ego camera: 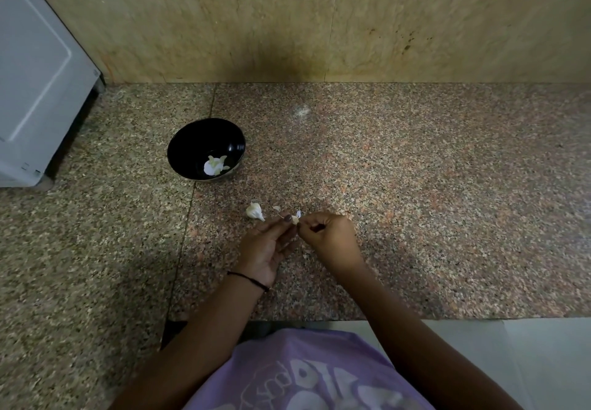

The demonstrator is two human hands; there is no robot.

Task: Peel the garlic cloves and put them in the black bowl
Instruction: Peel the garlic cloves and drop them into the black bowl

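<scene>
Garlic clove [295, 219] is pinched between both hands above the desk [415, 186]. The left hand [267, 248] grip clamps it between thumb and fingertip. The right hand [329, 237] grip, fingers curled, pinches its other side. The black bowl [182, 141] stands apart at left-rear, holding peeled cloves [213, 165]. A garlic piece [255, 211] lies on the desk near the left fingertips.
</scene>
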